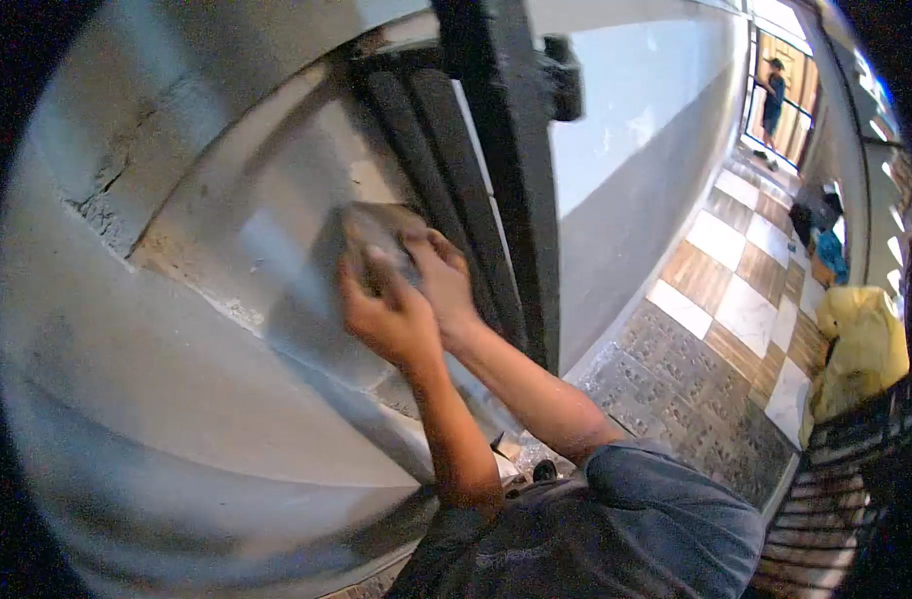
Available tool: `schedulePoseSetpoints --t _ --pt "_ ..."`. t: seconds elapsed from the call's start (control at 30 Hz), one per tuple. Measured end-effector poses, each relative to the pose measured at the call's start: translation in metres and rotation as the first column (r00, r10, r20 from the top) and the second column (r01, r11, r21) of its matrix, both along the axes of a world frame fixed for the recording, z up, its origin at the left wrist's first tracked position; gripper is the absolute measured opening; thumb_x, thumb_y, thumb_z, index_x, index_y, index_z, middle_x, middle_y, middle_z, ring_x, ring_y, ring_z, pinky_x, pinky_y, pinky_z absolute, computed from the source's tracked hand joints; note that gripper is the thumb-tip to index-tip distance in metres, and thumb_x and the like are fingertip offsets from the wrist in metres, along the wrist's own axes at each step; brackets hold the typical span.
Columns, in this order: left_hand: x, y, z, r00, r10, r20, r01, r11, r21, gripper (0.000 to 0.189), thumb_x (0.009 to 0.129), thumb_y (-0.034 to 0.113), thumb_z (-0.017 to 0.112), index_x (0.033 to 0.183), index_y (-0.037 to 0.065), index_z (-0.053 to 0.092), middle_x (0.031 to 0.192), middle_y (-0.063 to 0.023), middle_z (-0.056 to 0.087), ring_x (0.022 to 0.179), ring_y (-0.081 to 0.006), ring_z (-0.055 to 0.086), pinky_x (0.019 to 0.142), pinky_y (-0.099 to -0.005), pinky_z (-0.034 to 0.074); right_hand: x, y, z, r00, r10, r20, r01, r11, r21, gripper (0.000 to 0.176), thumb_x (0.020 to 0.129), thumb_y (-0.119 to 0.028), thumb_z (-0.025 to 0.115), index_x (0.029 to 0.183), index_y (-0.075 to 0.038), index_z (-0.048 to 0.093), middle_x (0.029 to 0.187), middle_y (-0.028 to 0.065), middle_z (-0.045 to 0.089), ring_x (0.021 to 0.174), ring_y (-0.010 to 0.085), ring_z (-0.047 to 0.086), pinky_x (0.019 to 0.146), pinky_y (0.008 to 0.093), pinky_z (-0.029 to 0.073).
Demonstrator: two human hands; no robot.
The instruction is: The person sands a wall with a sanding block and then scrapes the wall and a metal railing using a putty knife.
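Note:
Both my hands press a flat grey trowel-like tool (361,235) against a wet grey plastered wall (227,329). My left hand (386,314) grips the tool from below, fingers curled over its lower edge. On the tool's right side sits my right hand (444,280), next to a black metal door frame (511,170). The tool's handle is hidden under my fingers.
A crack and rough broken plaster (102,205) mark the wall at upper left. To the right runs a tiled corridor floor (720,290), with a yellow sack (860,344) and a black railing (845,469). A person (773,95) stands far off by a doorway.

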State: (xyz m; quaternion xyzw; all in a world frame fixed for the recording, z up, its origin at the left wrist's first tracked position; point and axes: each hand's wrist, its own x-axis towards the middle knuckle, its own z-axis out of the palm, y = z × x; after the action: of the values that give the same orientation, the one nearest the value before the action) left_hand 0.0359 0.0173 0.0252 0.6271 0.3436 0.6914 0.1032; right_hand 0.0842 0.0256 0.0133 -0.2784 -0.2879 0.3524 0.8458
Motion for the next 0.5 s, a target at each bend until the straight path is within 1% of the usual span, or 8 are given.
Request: schedulePoseSetpoints --t 0.03,0.13,0.2,0.23,0.27,0.4,0.47,0.5 --pt "-0.003 0.003 0.005 0.998 -0.023 0.053 0.018 0.996 0.088 0.033 0.09 0.019 0.051 0.107 -0.009 0.055 0.103 -0.0261 0.059 0.094 -0.0372 0.059 0.081 -0.0419 0.047 -0.005 0.002 0.007 0.997 -0.069 -0.019 0.07 0.991 0.113 0.029 0.087 -0.027 0.057 0.1 -0.001 0.061 0.094 0.0055 0.062 0.086 0.0134 0.055 0.08 0.0263 0.042" --pt "-0.008 -0.014 0.026 0.988 0.029 0.154 -0.07 0.96 0.271 0.035 0.091 0.022 0.053 0.11 -0.007 0.053 0.105 -0.0228 0.059 0.095 -0.0312 0.059 0.081 -0.04 0.048 0.007 -0.014 0.047 0.921 -0.1 0.377 0.113 0.993 -0.013 0.032 0.085 -0.032 0.058 0.096 -0.002 0.063 0.081 0.0049 0.062 0.074 0.0145 0.057 0.07 0.0273 0.046" --pt "-0.015 -0.039 0.031 0.962 -0.01 0.271 -0.039 0.984 0.172 0.04 0.089 0.025 0.055 0.112 -0.008 0.052 0.106 -0.0239 0.058 0.095 -0.03 0.059 0.081 -0.0375 0.05 0.001 -0.04 0.052 0.868 -0.076 0.491 0.059 0.997 0.051 0.035 0.087 -0.037 0.055 0.098 -0.004 0.062 0.075 0.0043 0.059 0.059 0.0094 0.052 0.048 0.0245 0.043" --pt "-0.02 -0.048 0.026 0.966 0.011 0.257 -0.04 0.993 0.107 0.042 0.089 0.027 0.055 0.112 -0.008 0.051 0.106 -0.0246 0.057 0.095 -0.0297 0.059 0.082 -0.037 0.05 -0.007 -0.015 0.023 0.798 -0.354 0.488 0.254 0.932 0.26 0.038 0.087 -0.038 0.054 0.103 -0.004 0.059 0.077 0.0042 0.059 0.059 0.0078 0.051 0.044 0.0235 0.041" --pt "-0.024 -0.056 0.018 0.972 0.036 0.233 -0.047 0.998 0.041 0.045 0.089 0.029 0.055 0.112 -0.009 0.051 0.105 -0.0253 0.057 0.095 -0.0295 0.059 0.082 -0.0365 0.05 -0.008 -0.059 0.03 0.919 0.051 0.39 -0.009 0.994 -0.11 0.04 0.088 -0.039 0.053 0.104 -0.002 0.057 0.079 0.0053 0.059 0.067 0.0103 0.052 0.057 0.0274 0.046" --pt "-0.025 -0.073 -0.028 0.969 -0.134 0.207 0.161 0.98 -0.119 0.048 0.09 0.033 0.052 0.112 -0.01 0.05 0.106 -0.0266 0.056 0.098 -0.0318 0.058 0.081 -0.0384 0.049 -0.011 -0.073 -0.03 0.902 -0.248 0.354 0.26 0.965 0.012 0.04 0.09 -0.037 0.052 0.1 0.002 0.056 0.081 0.0076 0.058 0.074 0.0111 0.053 0.061 0.0273 0.046" --pt "-0.027 -0.069 -0.047 0.961 -0.145 0.236 0.202 0.95 -0.237 0.049 0.088 0.033 0.056 0.116 -0.007 0.051 0.114 -0.0237 0.054 0.101 -0.0319 0.057 0.088 -0.0382 0.045 -0.01 -0.095 -0.034 0.967 0.043 0.249 0.05 0.934 -0.354 0.039 0.09 -0.035 0.052 0.099 0.003 0.055 0.084 0.0091 0.058 0.081 0.0125 0.053 0.071 0.0284 0.045" --pt "-0.03 -0.064 -0.058 0.964 -0.124 0.235 0.186 0.947 -0.264 0.048 0.087 0.035 0.055 0.113 -0.006 0.053 0.112 -0.0226 0.056 0.099 -0.0322 0.057 0.087 -0.0387 0.045 -0.012 -0.097 -0.042 0.961 0.003 0.275 0.085 0.948 -0.308 0.039 0.09 -0.033 0.052 0.1 0.003 0.055 0.087 0.0113 0.058 0.086 0.0155 0.054 0.079 0.0305 0.043"
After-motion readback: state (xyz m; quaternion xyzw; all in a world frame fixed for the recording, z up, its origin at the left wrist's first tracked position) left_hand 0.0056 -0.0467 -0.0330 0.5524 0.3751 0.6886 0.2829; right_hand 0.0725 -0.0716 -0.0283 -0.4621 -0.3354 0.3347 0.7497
